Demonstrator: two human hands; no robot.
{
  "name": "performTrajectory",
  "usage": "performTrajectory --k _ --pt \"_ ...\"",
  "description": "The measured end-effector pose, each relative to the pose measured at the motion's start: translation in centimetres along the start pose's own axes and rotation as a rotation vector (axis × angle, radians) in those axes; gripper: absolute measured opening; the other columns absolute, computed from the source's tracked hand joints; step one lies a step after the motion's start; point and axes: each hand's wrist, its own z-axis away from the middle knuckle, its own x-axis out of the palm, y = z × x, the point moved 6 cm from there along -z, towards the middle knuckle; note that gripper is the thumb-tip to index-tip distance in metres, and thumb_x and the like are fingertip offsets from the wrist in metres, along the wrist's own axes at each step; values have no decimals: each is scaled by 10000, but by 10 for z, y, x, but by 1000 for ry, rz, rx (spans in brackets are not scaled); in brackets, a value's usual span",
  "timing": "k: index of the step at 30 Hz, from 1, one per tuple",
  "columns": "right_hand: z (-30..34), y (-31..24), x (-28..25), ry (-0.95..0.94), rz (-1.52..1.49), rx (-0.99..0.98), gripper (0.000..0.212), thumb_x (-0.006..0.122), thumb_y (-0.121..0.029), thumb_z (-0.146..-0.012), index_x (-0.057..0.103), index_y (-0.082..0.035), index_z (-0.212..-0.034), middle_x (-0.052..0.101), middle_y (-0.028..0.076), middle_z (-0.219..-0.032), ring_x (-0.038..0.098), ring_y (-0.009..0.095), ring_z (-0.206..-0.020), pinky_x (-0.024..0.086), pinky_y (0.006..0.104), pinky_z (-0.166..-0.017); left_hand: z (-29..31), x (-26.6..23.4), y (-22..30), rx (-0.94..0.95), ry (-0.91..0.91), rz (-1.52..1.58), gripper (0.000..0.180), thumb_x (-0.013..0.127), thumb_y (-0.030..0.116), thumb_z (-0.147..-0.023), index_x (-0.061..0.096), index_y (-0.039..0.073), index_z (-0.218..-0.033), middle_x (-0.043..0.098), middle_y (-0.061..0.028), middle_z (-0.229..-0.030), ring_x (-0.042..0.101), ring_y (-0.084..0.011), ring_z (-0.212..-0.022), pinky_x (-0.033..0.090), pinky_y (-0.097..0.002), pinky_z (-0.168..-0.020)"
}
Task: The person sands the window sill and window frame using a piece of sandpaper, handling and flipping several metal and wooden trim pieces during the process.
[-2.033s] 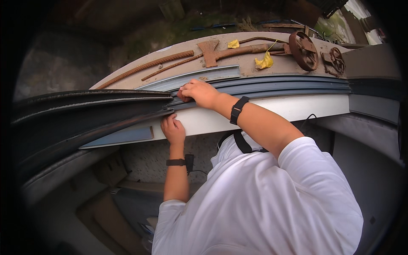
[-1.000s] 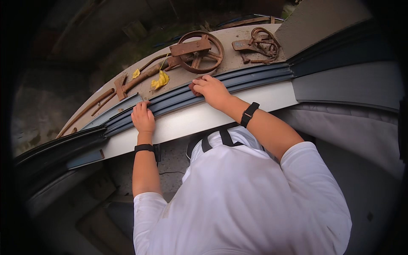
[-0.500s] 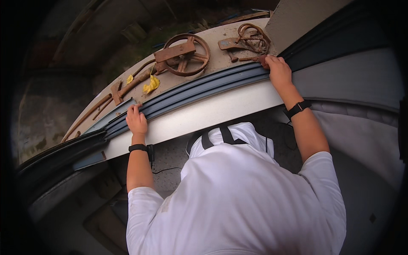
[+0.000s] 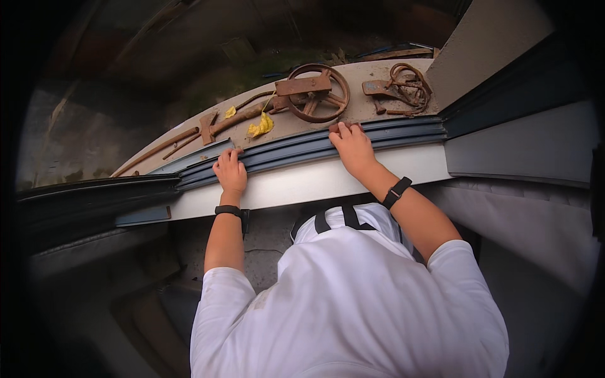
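A dark blue-grey metal window track (image 4: 283,150) runs along the sill in front of me. My right hand (image 4: 354,150) is closed on a reddish-brown rusty piece (image 4: 341,127), held at the track's far edge below the spoked wheel. Its exact kind is hidden by my fingers. Over the left part of the track, my left hand (image 4: 231,173) has its fingers bent together. Something small and brownish shows at its fingertips, too small to name.
Beyond the track, a curved ledge carries a rusty spoked wheel (image 4: 343,83), a rusty hammer (image 4: 207,128), yellow leaves (image 4: 261,126) and a coil of rusty wire (image 4: 413,88). A silvery inner sill (image 4: 290,184) lies nearer me. Grey padded fabric (image 4: 510,208) hangs at the right.
My right hand has moved left along the track with the rusty piece, from beside the wire to below the wheel. My left hand stays at the track's left part. The view has shifted.
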Motion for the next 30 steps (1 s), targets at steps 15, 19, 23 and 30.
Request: performTrajectory --k 15,19,23,30 --pt "-36 -186 -78 -895 -2215 373 362 669 -60 -932 510 -33 -1256 618 82 -1208 620 157 -1108 516 321 -975 171 -108 20 -607 172 823 184 503 110 -1016 657 11 -1038 714 -91 -902 677 -157 -868 518 -293 -787" --pt "-25 -231 -77 -956 -2183 337 355 674 -60 -929 513 -31 -1243 619 77 -1200 621 153 -1095 516 312 -958 172 -140 4 -600 193 1289 291 531 197 -1023 590 4 -1233 678 -96 -1114 623 -148 -1031 480 -291 -920" --pt "-15 -275 -76 -880 -1886 102 312 647 -1 -929 524 -52 -1212 615 52 -1166 607 123 -1062 507 286 -947 156 -184 22 -329 112 1730 527 575 313 -1005 462 17 -1426 583 -93 -1315 543 -154 -1202 434 -314 -1024" --pt "-2 -380 -75 -747 -1628 -11 298 652 12 -924 545 -38 -1197 608 53 -1170 608 129 -1063 525 319 -920 213 -199 -63 -312 136 1806 433 624 173 -994 500 -34 -1353 618 -86 -1214 606 -136 -1099 510 -305 -956"
